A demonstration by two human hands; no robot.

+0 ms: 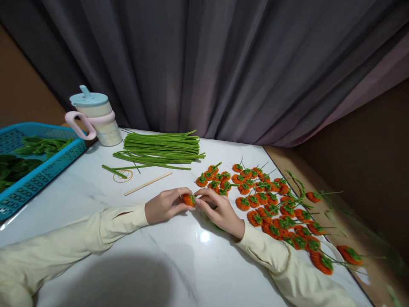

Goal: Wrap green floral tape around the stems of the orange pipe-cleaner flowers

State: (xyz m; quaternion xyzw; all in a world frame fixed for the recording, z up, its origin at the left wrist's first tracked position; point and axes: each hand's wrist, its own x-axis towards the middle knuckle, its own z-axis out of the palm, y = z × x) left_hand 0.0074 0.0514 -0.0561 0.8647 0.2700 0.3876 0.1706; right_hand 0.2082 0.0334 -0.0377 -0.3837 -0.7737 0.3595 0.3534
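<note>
Steadiness probably matters most, seen from beside the table: the left hand (166, 206) grasps a small orange pumpkin (188, 199) over the white tabletop (134, 238), best without squashing it, while the right hand (220, 212) pinches its green top (194, 196).

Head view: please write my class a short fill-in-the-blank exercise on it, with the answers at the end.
1. The left hand holds a small fuzzy ornament with a body coloured ____.
2. In the picture, the green pipe cleaners lie to the ____ of the many similar ornaments.
3. The tumbler has a handle coloured ____.

Missing words: orange; left; pink.
</note>
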